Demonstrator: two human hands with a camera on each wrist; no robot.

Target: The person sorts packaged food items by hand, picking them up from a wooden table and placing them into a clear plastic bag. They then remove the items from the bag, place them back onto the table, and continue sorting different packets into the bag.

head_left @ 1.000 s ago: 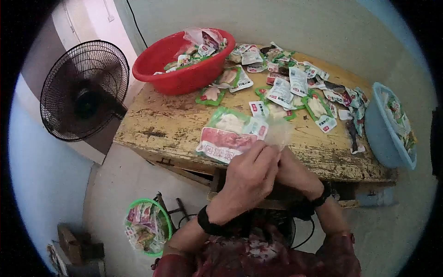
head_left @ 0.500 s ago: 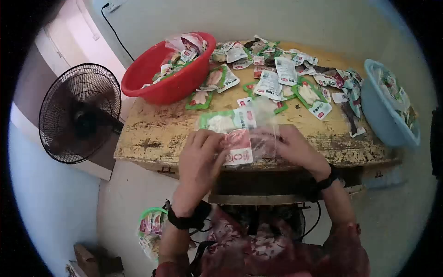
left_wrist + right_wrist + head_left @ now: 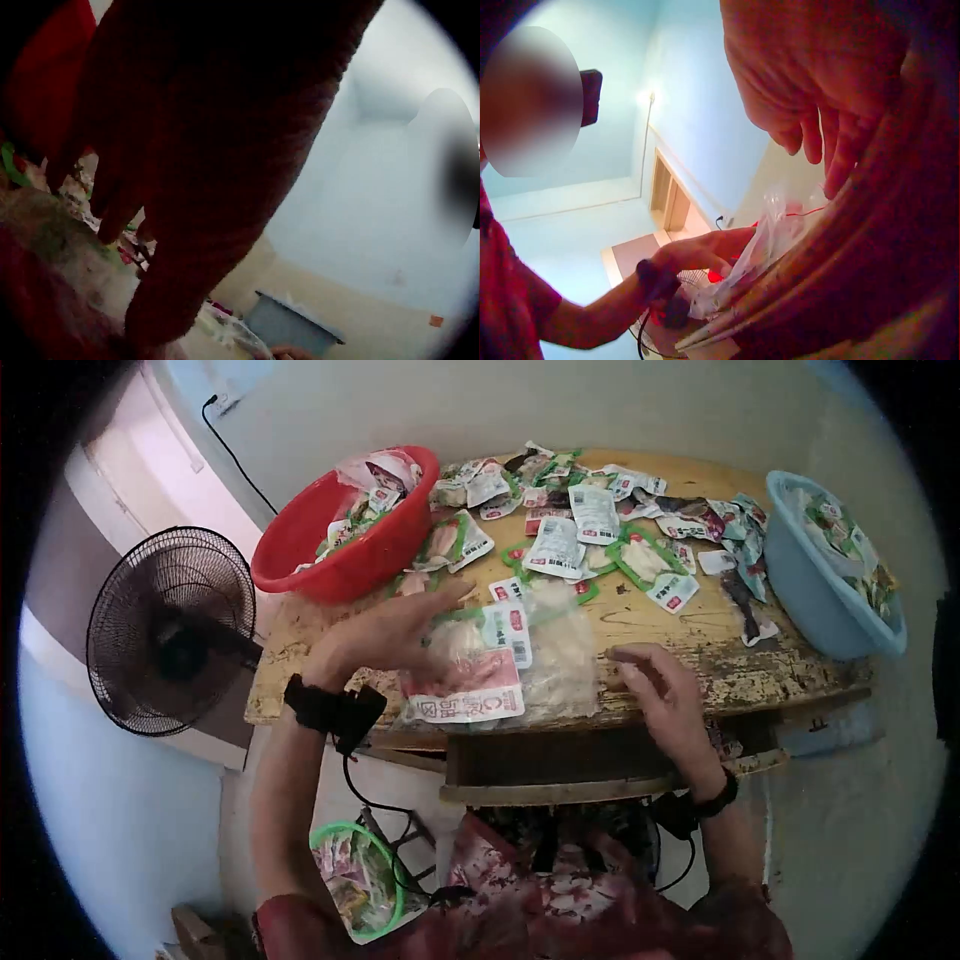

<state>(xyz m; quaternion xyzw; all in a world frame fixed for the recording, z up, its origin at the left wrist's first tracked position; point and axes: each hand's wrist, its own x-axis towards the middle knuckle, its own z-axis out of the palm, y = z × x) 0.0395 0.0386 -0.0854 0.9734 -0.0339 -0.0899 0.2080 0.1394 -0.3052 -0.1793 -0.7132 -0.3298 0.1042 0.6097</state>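
A clear plastic bag [image 3: 565, 660] lies flat near the table's front edge, with a red-and-white packet [image 3: 468, 690] and a green-and-white packet [image 3: 505, 632] in or under its left part; which, I cannot tell. My left hand [image 3: 390, 635], fingers extended, hovers over or touches the bag's left side. In the left wrist view that hand [image 3: 172, 172] is dark, its fingers spread above the packets. Right of the bag, my right hand [image 3: 668, 705] has loosely bent fingers holding nothing. The right wrist view shows the right hand [image 3: 817, 97] apart from the raised plastic [image 3: 761, 244].
Loose packets [image 3: 555, 547] cover the table's [image 3: 740, 670] back and middle. A red basin [image 3: 350, 565] stands left and a blue basin [image 3: 835, 605] right, both holding packets. Below are an open drawer [image 3: 560, 765] and a green-rimmed basket [image 3: 398, 905]; a fan [image 3: 170, 630] stands left.
Both hands were together at the bag, then moved apart. The left hand went left and its fingers straightened; the right came away to the right. The bag now lies spread out. The view has shifted.
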